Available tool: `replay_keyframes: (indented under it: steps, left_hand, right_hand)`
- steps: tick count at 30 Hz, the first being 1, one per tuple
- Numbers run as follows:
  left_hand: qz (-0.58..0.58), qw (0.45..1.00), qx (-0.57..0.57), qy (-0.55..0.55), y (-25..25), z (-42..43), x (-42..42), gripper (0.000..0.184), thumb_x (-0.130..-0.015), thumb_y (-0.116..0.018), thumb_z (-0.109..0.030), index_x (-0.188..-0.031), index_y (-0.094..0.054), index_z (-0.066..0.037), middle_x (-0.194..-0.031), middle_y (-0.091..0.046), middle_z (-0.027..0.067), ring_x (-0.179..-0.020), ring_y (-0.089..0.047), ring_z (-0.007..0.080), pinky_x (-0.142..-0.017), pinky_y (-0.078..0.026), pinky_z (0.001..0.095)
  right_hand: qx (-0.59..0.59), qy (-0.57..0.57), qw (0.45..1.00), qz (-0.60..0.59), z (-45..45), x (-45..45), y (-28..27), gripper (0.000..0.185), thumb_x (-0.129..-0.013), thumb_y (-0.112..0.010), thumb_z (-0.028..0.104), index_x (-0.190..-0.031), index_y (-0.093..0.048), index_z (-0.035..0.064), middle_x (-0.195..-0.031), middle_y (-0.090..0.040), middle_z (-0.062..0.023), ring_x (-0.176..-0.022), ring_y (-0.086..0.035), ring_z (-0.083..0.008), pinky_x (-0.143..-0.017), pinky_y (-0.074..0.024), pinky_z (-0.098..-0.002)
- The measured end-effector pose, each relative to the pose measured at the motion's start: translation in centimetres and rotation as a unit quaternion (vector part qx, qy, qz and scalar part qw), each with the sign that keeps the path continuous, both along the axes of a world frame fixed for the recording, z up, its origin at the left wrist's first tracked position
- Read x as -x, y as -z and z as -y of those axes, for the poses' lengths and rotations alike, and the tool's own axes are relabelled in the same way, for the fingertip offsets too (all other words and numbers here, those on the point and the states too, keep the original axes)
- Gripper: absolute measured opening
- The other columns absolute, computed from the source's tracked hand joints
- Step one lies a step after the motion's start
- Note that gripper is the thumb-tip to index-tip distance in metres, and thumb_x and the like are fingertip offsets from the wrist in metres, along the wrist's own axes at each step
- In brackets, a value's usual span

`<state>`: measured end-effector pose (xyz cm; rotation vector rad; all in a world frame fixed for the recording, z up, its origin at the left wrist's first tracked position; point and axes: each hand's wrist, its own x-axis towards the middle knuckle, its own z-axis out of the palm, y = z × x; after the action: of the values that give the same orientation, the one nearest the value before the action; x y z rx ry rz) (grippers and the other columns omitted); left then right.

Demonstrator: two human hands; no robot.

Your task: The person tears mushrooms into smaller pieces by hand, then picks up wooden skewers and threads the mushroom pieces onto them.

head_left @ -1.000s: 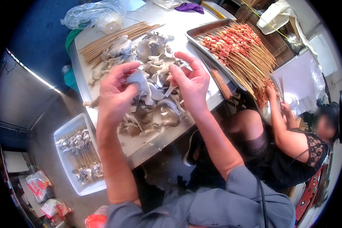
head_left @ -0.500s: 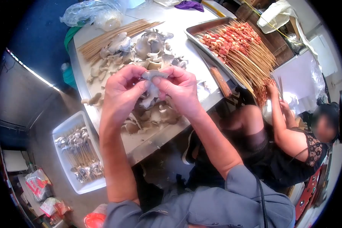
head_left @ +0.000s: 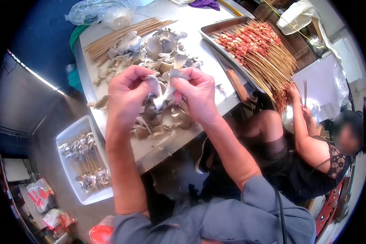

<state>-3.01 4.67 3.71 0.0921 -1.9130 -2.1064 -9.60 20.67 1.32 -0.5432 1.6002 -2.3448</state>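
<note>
Over mushroom pile [head_left: 175, 118]: left hand [head_left: 128, 94] pinches one edge of mushroom piece [head_left: 162, 98], right hand [head_left: 199, 91] the other; stem toward pile's near side.

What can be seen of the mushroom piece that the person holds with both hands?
The mushroom piece is whitish with greyer edges and looks soft. Its two sides spread upward like a V; whether they join below is unclear. The left hand pinches one side, the right hand the other, above the pile of mushrooms.
</note>
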Motion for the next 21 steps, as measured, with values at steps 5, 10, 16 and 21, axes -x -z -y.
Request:
replay_keyframes:
  steps: [5,10,16,21]
  left_hand:
    - [-0.046,0.992,0.024,-0.112,1.1,1.4,0.4,0.008,-0.089,-0.066,-0.006,-0.097,-0.066,-0.004,-0.082,-0.065,-0.0016,-0.070,-0.055,0.0039,-0.060,-0.041,0.0190]
    - [-0.029,0.973,0.148,-0.174,1.8,2.4,0.6,0.016,-0.091,-0.065,-0.009,-0.105,-0.068,-0.001,-0.084,-0.066,0.0014,-0.073,-0.056,0.0056,-0.064,-0.044,0.0192]
    - [-0.038,0.951,0.211,-0.224,1.4,1.9,0.8,0.023,-0.092,-0.061,-0.009,-0.113,-0.066,-0.002,-0.099,-0.065,0.0059,-0.090,-0.060,0.0132,-0.077,-0.047,0.0247]
    - [-0.035,0.952,0.202,-0.227,1.6,2.9,0.9,0.023,-0.095,-0.060,-0.011,-0.116,-0.065,-0.003,-0.102,-0.067,0.0029,-0.090,-0.059,0.0092,-0.077,-0.046,0.0216]
  right_hand:
    - [0.038,0.041,0.998,0.020,-0.4,1.0,0.4,0.003,-0.086,-0.067,0.001,-0.086,-0.065,-0.0010,-0.068,-0.063,-0.0025,-0.053,-0.056,-0.0073,-0.049,-0.0462,-0.0210]
    - [-0.004,0.106,0.994,-0.019,-0.9,1.7,0.3,0.017,-0.087,-0.068,0.004,-0.103,-0.063,-0.0035,-0.077,-0.065,-0.0047,-0.060,-0.060,-0.0075,-0.052,-0.0475,-0.0200]
    - [-0.034,0.249,0.964,-0.092,-1.7,3.5,-0.2,0.027,-0.090,-0.065,0.005,-0.114,-0.059,-0.0049,-0.095,-0.065,-0.0076,-0.067,-0.063,-0.0087,-0.053,-0.0481,-0.0197]
    - [-0.032,0.206,0.975,-0.082,-1.8,4.1,0.0,0.018,-0.090,-0.065,0.007,-0.104,-0.061,-0.0038,-0.087,-0.065,-0.0064,-0.062,-0.061,-0.0083,-0.050,-0.0452,-0.0187]
